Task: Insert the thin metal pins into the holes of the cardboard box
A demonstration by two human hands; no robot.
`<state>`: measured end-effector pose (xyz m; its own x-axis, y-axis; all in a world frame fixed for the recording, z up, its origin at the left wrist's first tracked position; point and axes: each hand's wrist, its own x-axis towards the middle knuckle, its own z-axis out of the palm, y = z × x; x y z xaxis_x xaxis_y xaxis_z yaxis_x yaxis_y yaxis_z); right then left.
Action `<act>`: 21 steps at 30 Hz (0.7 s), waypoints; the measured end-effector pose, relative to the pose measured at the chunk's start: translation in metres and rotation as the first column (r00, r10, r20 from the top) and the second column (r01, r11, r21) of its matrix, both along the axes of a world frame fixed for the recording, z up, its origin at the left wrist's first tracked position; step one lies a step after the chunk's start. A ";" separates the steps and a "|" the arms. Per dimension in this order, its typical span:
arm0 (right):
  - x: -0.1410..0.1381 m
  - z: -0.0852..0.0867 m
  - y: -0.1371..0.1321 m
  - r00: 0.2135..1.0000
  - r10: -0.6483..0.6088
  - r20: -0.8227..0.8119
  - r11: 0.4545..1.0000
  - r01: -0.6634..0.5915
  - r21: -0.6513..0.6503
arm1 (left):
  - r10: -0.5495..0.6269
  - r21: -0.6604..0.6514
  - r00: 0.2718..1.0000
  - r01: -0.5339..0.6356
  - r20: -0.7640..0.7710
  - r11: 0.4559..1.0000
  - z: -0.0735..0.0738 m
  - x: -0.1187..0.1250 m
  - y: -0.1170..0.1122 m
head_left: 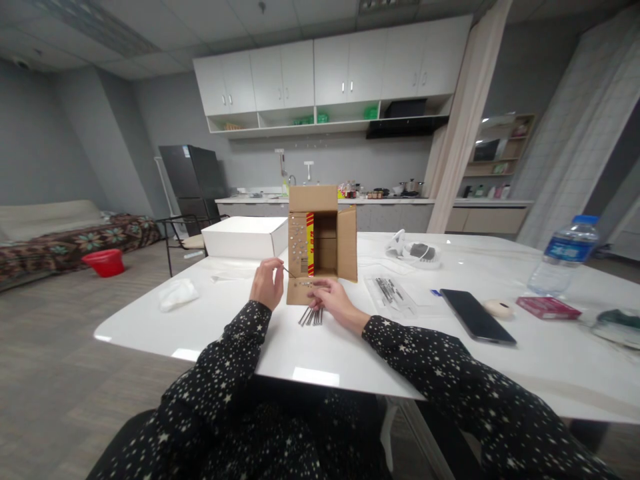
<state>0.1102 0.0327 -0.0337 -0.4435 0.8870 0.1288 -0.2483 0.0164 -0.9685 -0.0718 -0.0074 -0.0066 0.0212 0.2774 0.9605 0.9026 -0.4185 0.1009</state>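
An open cardboard box (323, 237) stands on its side on the white table (320, 360), its flaps spread and several small holes or pins in the left flap. My left hand (267, 283) pinches a thin nail (289, 271) next to that flap. My right hand (333, 299) rests on the lower flap, fingers curled on it. A small bunch of dark nails (311, 315) lies on the table just in front of the box, under my right hand.
A white flat box (244, 236) sits behind on the left, with a crumpled white cloth (177, 293) nearby. To the right lie a clear bag of nails (390, 292), a black phone (477, 316), a red pack (547, 307) and a water bottle (565, 255).
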 end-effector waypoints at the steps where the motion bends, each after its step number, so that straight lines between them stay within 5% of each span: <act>1: 0.000 0.000 0.000 1.000 0.001 0.001 1.000 -0.001 0.008 | 0.011 -0.006 0.998 -0.011 0.058 1.000 -0.001 -0.004 0.000; 8: -0.003 0.001 -0.008 1.000 0.004 0.014 0.999 -0.005 0.043 | 0.116 -0.209 0.911 -0.034 0.395 0.977 -0.014 -0.033 0.001; 14: -0.005 0.003 -0.012 1.000 0.004 0.028 0.999 -0.006 0.050 | 0.188 -0.273 0.955 -0.122 0.230 0.954 -0.016 -0.046 -0.004; 21: -0.003 0.005 -0.014 0.999 -0.008 0.034 0.998 0.006 0.062 | 0.086 -0.352 0.994 -0.057 0.069 0.934 -0.020 -0.046 -0.006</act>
